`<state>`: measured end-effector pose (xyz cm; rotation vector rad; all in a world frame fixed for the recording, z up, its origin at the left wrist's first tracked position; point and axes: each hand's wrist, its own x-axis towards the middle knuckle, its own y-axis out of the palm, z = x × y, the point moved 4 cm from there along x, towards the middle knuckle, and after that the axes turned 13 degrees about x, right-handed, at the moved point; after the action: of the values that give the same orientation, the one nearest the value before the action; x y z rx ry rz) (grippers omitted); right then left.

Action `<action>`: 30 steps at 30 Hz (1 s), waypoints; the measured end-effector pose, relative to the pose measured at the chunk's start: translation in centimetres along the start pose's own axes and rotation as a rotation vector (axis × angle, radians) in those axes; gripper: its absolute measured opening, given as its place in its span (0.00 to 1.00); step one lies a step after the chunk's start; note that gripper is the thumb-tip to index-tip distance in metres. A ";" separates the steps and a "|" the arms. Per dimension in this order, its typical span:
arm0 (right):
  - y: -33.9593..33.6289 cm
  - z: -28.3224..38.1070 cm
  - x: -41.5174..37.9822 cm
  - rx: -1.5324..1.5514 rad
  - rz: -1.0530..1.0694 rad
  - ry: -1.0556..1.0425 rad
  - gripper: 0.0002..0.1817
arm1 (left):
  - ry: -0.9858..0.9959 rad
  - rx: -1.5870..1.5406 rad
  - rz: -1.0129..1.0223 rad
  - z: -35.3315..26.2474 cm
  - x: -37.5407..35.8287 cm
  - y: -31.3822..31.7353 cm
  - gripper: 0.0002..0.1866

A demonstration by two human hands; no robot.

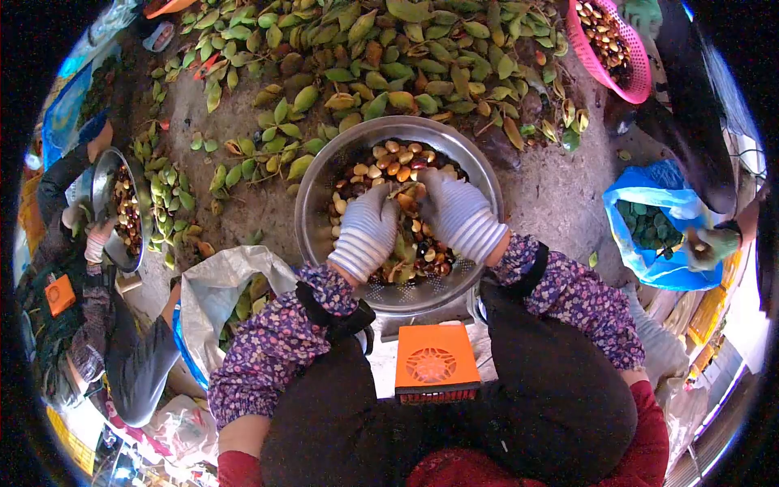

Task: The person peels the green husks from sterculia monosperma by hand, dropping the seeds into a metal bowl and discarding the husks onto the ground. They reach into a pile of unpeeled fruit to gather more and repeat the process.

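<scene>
**Gloved hands in a colander of seeds, ground level**

Far left: a second person's metal bowl (104,204), holding brown seeds, tilted on its side. Near left: a grey sack (213,286) with green husks inside. Centre: round steel colander (324,174) on the ground, holding tan and dark brown seeds (388,162) mixed with husk scraps. Left hand (367,230), white knit glove, fingers curled down into the contents; its grip is closed on a pod (405,200) shared with the right hand (457,213), likewise clenched. The pod's long axis cannot be told. Far side: heap of green husks (381,49). Far right: pink basket (634,77) of seeds. Right: blue bag (677,272) holding dark green pieces.
</scene>
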<state>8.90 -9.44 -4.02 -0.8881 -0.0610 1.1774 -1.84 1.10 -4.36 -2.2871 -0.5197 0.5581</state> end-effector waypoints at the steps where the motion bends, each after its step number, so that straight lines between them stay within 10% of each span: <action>1: -0.5 0.0 0.2 0.189 -0.023 0.045 0.20 | 0.001 0.003 0.003 -0.6 0.2 -0.4 0.15; 9: -0.8 -0.4 -0.1 0.292 -0.015 0.073 0.23 | 0.082 0.418 0.200 -3.5 -0.1 -0.5 0.22; 17: 1.6 -2.3 -0.5 1.122 0.381 0.354 0.24 | 0.156 0.538 0.210 -3.5 -0.9 0.3 0.25; 20: 2.6 -3.4 0.0 1.084 0.315 0.299 0.19 | 0.018 0.418 0.410 -2.8 -0.5 0.3 0.21; 25: 0.0 -1.1 -0.9 0.880 0.429 0.182 0.12 | 0.021 0.044 0.078 0.6 -0.4 -0.5 0.15; 26: 0.2 -1.1 -1.3 1.277 0.475 0.296 0.09 | -0.030 -0.037 0.033 1.4 -0.2 -0.7 0.15; 30: -1.1 -2.1 -1.7 1.311 0.575 0.099 0.11 | -0.309 -0.729 0.170 5.1 1.2 -1.0 0.15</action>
<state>10.01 -12.17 -4.09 0.2436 0.9991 1.3526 -3.68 5.16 -7.24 -2.9712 -0.7782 0.9312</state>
